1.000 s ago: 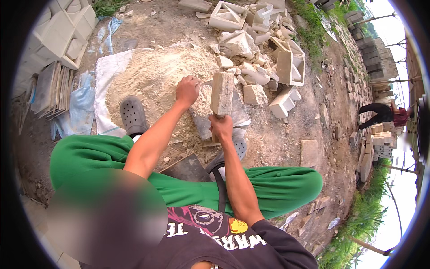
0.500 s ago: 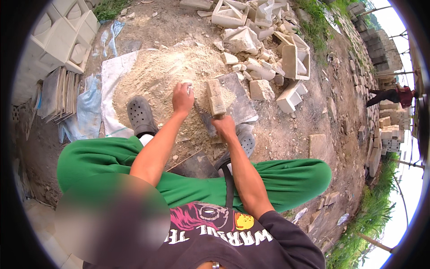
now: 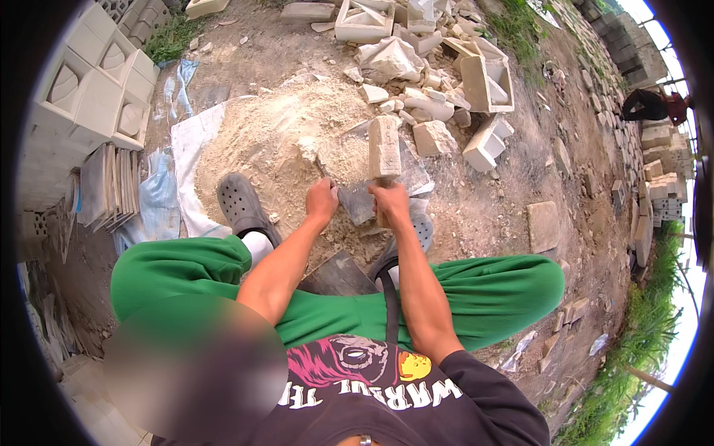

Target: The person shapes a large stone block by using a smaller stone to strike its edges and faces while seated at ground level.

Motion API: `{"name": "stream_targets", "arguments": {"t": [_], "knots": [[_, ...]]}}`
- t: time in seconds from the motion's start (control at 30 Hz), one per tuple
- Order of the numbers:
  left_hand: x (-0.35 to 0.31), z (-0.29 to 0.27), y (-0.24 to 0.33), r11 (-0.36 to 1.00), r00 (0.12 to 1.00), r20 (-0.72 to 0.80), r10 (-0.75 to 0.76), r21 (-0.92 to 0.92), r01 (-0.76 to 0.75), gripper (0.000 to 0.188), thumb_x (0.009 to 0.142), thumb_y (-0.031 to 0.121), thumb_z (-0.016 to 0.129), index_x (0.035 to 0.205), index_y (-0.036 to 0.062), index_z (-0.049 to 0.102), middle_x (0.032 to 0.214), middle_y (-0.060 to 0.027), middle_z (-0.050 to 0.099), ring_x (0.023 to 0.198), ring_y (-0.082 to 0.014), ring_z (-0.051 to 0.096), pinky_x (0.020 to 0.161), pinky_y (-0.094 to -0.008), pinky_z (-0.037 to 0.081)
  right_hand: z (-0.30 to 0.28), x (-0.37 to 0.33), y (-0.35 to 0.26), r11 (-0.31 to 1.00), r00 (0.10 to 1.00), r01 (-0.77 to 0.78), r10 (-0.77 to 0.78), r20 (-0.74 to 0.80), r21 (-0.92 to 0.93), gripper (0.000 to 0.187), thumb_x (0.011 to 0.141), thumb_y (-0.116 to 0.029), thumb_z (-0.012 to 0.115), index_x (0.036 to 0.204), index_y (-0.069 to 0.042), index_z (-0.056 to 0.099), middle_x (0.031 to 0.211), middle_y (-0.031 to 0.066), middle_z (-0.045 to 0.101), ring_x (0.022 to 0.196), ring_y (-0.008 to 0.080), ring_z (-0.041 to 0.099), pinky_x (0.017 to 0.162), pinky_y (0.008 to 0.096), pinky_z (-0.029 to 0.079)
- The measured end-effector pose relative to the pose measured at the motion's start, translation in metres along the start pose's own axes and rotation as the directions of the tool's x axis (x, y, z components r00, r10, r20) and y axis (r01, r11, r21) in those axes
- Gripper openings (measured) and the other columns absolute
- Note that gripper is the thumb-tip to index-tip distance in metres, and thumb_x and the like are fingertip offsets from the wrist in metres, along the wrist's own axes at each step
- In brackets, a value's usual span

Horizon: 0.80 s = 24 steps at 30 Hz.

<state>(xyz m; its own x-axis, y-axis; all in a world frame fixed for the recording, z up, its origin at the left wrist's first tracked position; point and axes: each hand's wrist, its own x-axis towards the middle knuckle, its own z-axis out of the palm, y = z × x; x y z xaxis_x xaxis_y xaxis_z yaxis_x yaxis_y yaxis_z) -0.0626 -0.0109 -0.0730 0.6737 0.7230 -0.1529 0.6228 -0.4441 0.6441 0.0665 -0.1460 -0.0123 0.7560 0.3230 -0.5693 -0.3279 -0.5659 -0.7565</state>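
My right hand [image 3: 390,202] is wrapped around the handle of a mallet. Its pale, dusty block-shaped head [image 3: 384,147] is raised beyond my fist. To the left, my left hand [image 3: 322,201] is low over the pale rubble, its fingers curled at the near end of a thin dark strip [image 3: 320,165]. What the fingers close on is hidden. A whitish chunk [image 3: 306,147] lies at the strip's far end on the heap of crumbled pale stone [image 3: 260,134]. Between my hands is a dark flat plate [image 3: 358,205].
A white sheet [image 3: 186,145] lies under the heap. Broken pale blocks [image 3: 420,100] are piled beyond, right of the heap. Stacked carved blocks [image 3: 97,74] and thin boards [image 3: 111,182] stand at left. My grey clogs [image 3: 242,204] flank the work. Another person [image 3: 658,106] is far right.
My left hand has drawn back toward me, off the whitish chunk, which stays on the heap. The mallet in my right hand has shifted right and its head now stands upright in view.
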Motion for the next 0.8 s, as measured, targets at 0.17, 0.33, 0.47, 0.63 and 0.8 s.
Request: {"name": "stream_targets", "arguments": {"t": [0.17,0.33,0.47,0.63,0.8], "knots": [[0.022,-0.007,0.024,0.986,0.991,-0.065,0.118,-0.113,-0.125,0.015,0.09,0.019,0.065,0.1,0.0088,0.068,0.099,-0.0133,0.069,0.09,-0.0349,0.066,0.079,-0.0447,0.052,-0.006,-0.011,-0.01,0.998,1.0,-0.02,0.019,0.005,0.057,0.018,0.079,-0.017,0.073,0.081,0.001,0.068,0.06,0.0052,0.061,0.048,0.0153,0.059,0.046,0.0309,0.049],[0.054,-0.024,0.031,0.982,0.948,-0.261,0.182,0.004,-0.187,0.021,0.091,0.02,0.064,0.109,0.0144,0.072,0.103,-0.0088,0.07,0.1,-0.0297,0.065,0.084,-0.0409,0.052,-0.005,-0.015,-0.015,1.0,0.999,0.015,-0.015,0.037,0.002,0.032,0.075,-0.026,0.076,0.089,0.003,0.073,0.068,0.0079,0.069,0.053,0.0163,0.066,0.05,0.0316,0.053],[0.074,-0.042,0.022,0.973,0.84,-0.496,0.218,0.175,-0.149,0.031,0.087,0.02,0.067,0.117,0.013,0.069,0.121,-0.011,0.061,0.116,-0.0322,0.055,0.1,-0.0424,0.043,0.008,-0.02,-0.018,0.978,0.978,0.207,-0.207,0.023,-0.038,0.03,0.075,-0.024,0.075,0.087,0.003,0.073,0.067,0.0112,0.07,0.056,0.0187,0.068,0.054,0.0339,0.053],[0.084,-0.05,-0.001,0.996,0.94,-0.338,-0.047,0.052,0.069,0.064,0.08,0.024,0.076,0.139,0.0112,0.055,0.13,-0.0211,0.055,0.124,-0.0381,0.051,0.108,-0.0428,0.04,0.029,-0.005,0.02,0.921,0.977,0.208,-0.211,0.025,-0.331,0.03,0.075,-0.031,0.072,0.086,-0.003,0.076,0.068,0.0126,0.071,0.062,0.0247,0.07,0.064,0.0384,0.054],[0.082,-0.045,-0.018,0.991,0.97,-0.203,-0.135,-0.001,0.137,0.061,0.082,0.024,0.074,0.138,0.0121,0.054,0.133,-0.0178,0.052,0.121,-0.0354,0.054,0.102,-0.0435,0.045,0.025,-0.003,0.027,0.952,0.994,0.107,-0.101,0.035,-0.288,0.033,0.072,-0.031,0.072,0.093,-0.005,0.076,0.08,0.0164,0.073,0.077,0.0295,0.072,0.072,0.0403,0.055]]}}
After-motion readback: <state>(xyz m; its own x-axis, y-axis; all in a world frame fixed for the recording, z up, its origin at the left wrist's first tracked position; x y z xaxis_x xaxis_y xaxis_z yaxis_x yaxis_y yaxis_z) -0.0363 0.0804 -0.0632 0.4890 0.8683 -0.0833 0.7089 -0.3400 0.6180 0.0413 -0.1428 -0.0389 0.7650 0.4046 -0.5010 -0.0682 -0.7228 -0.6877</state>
